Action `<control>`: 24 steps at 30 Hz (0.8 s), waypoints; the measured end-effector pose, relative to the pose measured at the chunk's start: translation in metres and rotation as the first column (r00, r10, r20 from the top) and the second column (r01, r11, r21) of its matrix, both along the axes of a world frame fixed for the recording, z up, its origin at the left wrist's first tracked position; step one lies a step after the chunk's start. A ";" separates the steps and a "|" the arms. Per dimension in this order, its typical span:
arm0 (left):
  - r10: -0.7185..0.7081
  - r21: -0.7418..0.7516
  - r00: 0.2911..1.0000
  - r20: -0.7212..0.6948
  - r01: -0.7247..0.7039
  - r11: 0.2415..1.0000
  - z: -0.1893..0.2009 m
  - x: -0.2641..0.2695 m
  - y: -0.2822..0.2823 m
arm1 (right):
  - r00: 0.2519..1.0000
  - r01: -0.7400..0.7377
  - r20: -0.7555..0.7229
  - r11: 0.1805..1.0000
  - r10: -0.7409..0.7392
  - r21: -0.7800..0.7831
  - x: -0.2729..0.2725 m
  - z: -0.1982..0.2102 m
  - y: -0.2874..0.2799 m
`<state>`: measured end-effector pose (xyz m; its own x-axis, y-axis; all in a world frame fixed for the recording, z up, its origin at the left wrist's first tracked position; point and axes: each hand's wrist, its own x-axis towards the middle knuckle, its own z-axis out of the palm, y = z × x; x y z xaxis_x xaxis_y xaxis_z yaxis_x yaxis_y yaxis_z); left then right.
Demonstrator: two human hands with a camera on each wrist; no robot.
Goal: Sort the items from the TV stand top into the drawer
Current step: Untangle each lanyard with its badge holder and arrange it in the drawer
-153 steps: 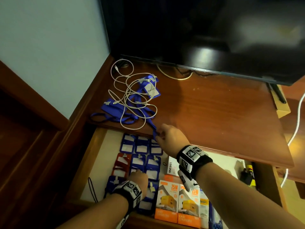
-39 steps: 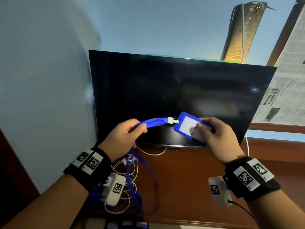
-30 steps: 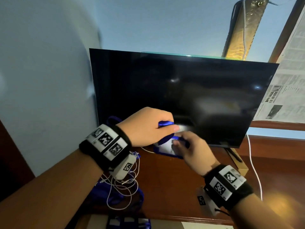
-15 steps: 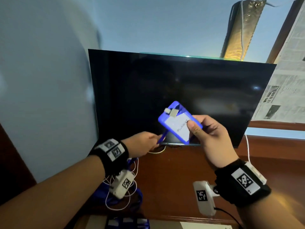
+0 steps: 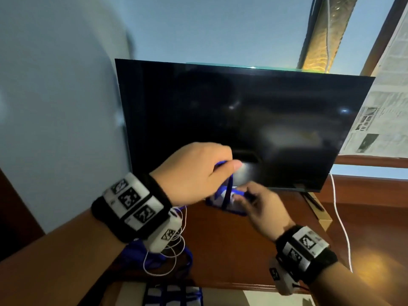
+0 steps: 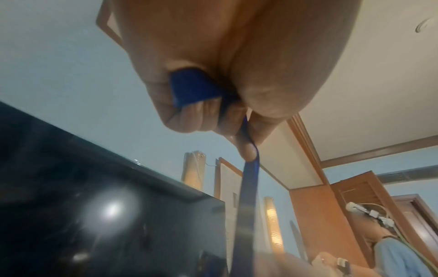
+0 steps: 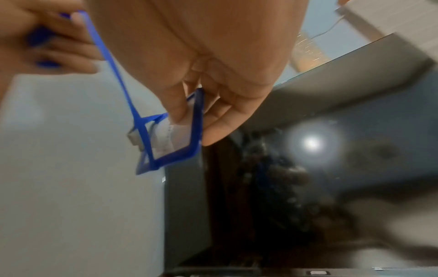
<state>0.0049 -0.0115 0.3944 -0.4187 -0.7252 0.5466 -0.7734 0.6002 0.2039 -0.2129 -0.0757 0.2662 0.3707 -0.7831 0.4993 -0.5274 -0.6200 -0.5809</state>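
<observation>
My right hand (image 5: 254,200) pinches a blue badge holder (image 5: 225,202) with a white card, held low in front of the TV, just above the stand top (image 5: 242,250). In the right wrist view the badge holder (image 7: 180,135) sits between thumb and fingers. My left hand (image 5: 198,173) is raised above it and grips the blue lanyard strap (image 5: 228,186), which runs down to the holder. The strap (image 6: 246,196) passes through the curled left fingers. More blue lanyards and a white cable (image 5: 167,255) lie tangled at the stand's left.
A dark TV (image 5: 242,124) stands at the back of the stand top. A white cable (image 5: 340,221) hangs at the right. The open drawer (image 5: 260,297) shows at the bottom edge, with blue badge holders (image 5: 172,294) inside. A wall closes the left side.
The right hand has lowered the badge holder from chest height toward the stand top. The left hand has risen above it, drawing the strap up and over.
</observation>
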 end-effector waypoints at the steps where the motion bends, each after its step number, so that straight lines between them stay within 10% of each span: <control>1: 0.022 -0.005 1.000 0.019 -0.022 1.000 0.003 0.004 -0.011 | 0.994 -0.094 -0.063 0.995 0.093 -0.018 0.006 -0.003 0.008; 4: 0.112 0.124 0.994 0.007 -0.112 0.986 0.002 0.016 -0.043 | 0.960 -0.266 -0.088 0.964 0.265 0.005 0.020 0.001 0.030; 12: 0.128 0.582 0.978 -0.163 -0.009 0.813 -0.090 0.031 -0.065 | 0.826 -0.148 0.558 0.986 0.082 0.073 0.015 0.049 0.028; 19: 0.055 0.425 0.979 -0.199 0.035 0.905 -0.100 0.001 -0.003 | 0.884 0.272 0.345 0.948 -0.315 0.168 -0.008 0.014 0.003; 24: 0.044 -0.095 0.977 0.211 -0.025 0.995 -0.079 0.004 0.002 | 0.977 0.200 0.062 0.978 -0.203 0.056 -0.001 -0.020 0.003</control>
